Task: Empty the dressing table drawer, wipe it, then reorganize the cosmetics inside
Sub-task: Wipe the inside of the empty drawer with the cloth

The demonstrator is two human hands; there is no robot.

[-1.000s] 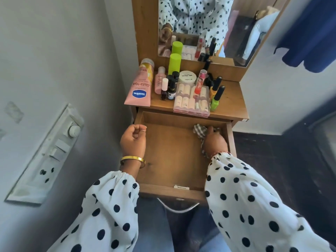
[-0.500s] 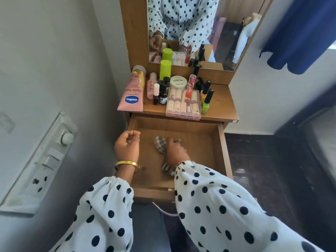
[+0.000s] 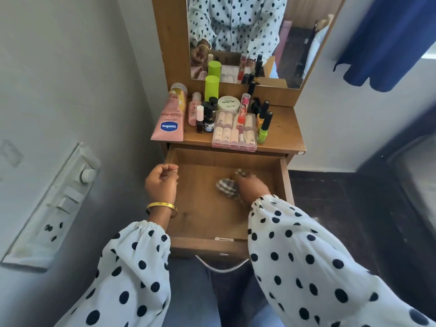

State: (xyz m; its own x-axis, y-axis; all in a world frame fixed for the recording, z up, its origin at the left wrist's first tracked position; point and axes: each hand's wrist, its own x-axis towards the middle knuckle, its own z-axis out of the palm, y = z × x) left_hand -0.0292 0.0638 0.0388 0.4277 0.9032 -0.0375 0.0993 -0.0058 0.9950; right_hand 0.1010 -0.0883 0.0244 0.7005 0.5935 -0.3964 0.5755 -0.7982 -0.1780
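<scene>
The wooden drawer (image 3: pixel 203 220) of the dressing table is pulled out and holds only a checked cloth (image 3: pixel 226 187). My right hand (image 3: pixel 250 187) grips that cloth and presses it on the drawer floor near the middle. My left hand (image 3: pixel 161 182) hovers curled at the drawer's left wall and holds nothing. The cosmetics stand on the table top (image 3: pixel 283 135): a pink Vaseline tube (image 3: pixel 168 121), a clear case of small bottles (image 3: pixel 234 133), a white round jar (image 3: pixel 228 103), a green canister (image 3: pixel 211 87) and nail polish bottles (image 3: pixel 264 127).
A mirror (image 3: pixel 247 36) rises behind the table top. A grey wall with a switch panel (image 3: pixel 54 204) runs close on the left. Blue fabric (image 3: pixel 387 41) hangs at the upper right over a dark floor (image 3: pixel 342 208). The metal drawer handle (image 3: pixel 221 267) is above my knees.
My right hand has swept the cloth from the drawer's back right corner to the left, then back toward the middle. My left hand has stayed at the left wall.
</scene>
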